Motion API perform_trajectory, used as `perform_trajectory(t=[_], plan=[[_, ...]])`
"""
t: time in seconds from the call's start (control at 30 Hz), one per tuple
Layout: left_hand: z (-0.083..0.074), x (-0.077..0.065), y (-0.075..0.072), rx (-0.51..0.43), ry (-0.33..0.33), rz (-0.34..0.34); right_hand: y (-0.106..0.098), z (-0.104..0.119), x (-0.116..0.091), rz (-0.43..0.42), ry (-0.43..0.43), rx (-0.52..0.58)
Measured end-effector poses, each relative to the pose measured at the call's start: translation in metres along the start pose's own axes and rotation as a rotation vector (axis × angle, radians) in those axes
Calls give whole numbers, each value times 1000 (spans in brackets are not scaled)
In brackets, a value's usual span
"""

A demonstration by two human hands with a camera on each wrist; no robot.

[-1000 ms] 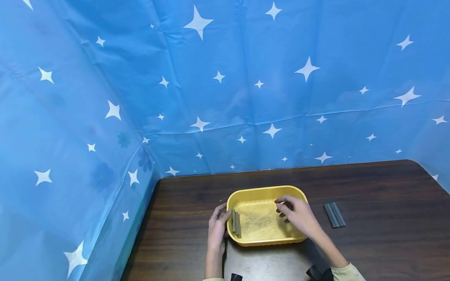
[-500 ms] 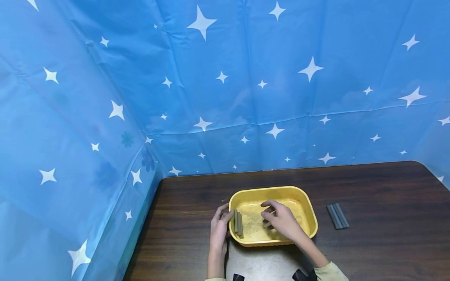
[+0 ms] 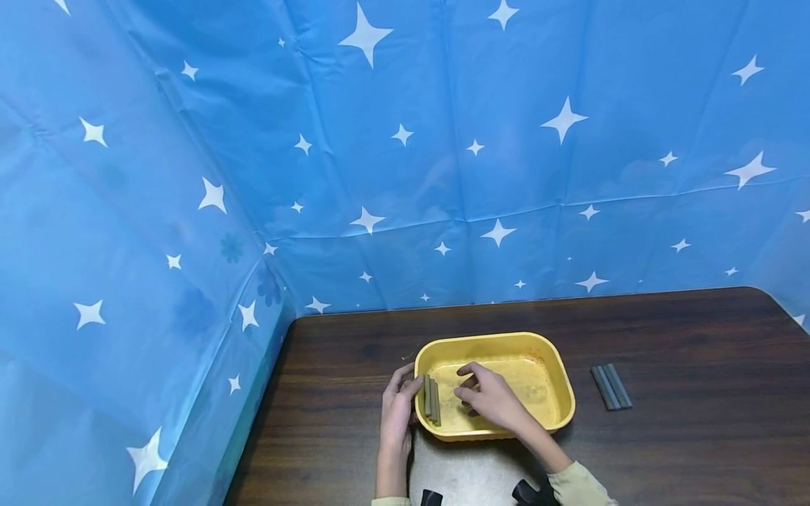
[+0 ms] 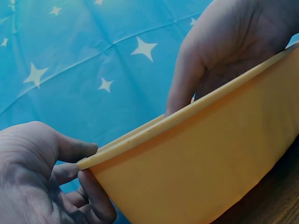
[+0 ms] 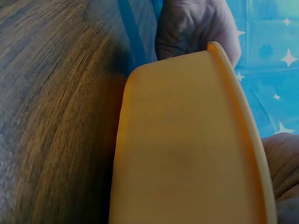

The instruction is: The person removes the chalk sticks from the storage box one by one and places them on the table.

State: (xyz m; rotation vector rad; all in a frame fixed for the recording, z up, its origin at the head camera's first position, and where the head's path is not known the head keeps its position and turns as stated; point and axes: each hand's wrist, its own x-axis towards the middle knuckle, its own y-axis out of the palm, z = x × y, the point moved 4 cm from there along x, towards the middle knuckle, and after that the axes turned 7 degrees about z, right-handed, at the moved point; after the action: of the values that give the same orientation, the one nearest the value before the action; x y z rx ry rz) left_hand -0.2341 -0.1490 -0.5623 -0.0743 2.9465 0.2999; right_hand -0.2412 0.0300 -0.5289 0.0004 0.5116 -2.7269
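Note:
A yellow plastic basin (image 3: 525, 386) stands on the table. At its left end my left hand (image 3: 396, 414) grips the rim, thumb over the edge and fingers below it in the left wrist view. Several olive-brown sticks (image 3: 432, 400) lie side by side inside, against the left wall near that thumb. My right hand (image 3: 490, 399) hovers in the basin just right of these sticks, fingers loosely bent, with nothing visible between them. In both wrist views the basin's wall (image 4: 196, 154) hides the right fingertips and the sticks.
Several grey-blue sticks (image 3: 611, 386) lie together on the dark wooden table (image 3: 696, 351), right of the basin. Behind and to the left hangs a blue curtain (image 3: 443, 176) with white stars.
My right hand has moved left across the basin, from its right half to near the olive-brown sticks. The left hand keeps its grip on the rim.

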Motion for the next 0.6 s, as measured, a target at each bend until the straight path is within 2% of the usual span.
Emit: perform_trajectory(t=[0.23, 0.6], plan=[[2, 2, -1, -1, 7, 9, 7, 2, 8, 25, 17, -38], [1, 1, 0, 1, 7, 11, 31, 7, 24, 139, 34, 10]])
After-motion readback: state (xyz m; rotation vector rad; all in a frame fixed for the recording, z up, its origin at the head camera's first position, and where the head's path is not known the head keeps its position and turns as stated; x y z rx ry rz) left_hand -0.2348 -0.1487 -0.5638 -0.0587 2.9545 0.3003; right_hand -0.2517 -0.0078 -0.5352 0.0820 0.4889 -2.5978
